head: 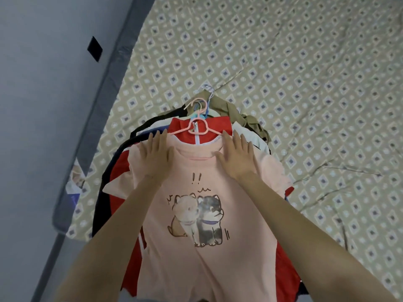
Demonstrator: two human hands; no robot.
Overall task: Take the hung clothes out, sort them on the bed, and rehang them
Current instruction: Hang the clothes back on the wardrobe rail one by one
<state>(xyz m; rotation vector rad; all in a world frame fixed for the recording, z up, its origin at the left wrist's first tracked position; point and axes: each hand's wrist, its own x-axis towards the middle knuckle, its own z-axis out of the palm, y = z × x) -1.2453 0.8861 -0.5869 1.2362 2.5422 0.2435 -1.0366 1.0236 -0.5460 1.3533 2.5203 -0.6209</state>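
Hands are doing the work in the single head view, both lying flat with straight, slightly spread fingers and curling round nothing. The left hand [156, 152] is pressing on one shoulder of the pink T-shirt [192, 269] and the right hand [236, 153] is pressing on the other, with the collar sitting between them. The T-shirt, printed with two cartoon dogs, is lying face up on top of a pile of clothes on the bed [305, 83]. Its long axis is running from the collar at the fingertips straight back toward the person, so the body of the shirt is stretching out between the two forearms. Just beyond the fingertips a pink hanger [209, 131] is lying crosswise on a red jacket [220, 124], its hook pointing away from the hands and its two arms reaching toward the fingertips of each hand. Whether its ends are sitting inside the T-shirt's neck is hard to tell. Neither hand is looking clearly nearer to it, though the right index fingertip is appearing almost to touch its end. Farther beyond the hands, more hanger hooks [202, 103] are bunching together, a khaki garment [239, 112] is crumpling out past the right hand, and a black garment [102, 203] is curving round outside the left forearm. Judging by this, the shirt is being smoothed or slid free, and the next move is turning on that hanger just ahead of the fingers.
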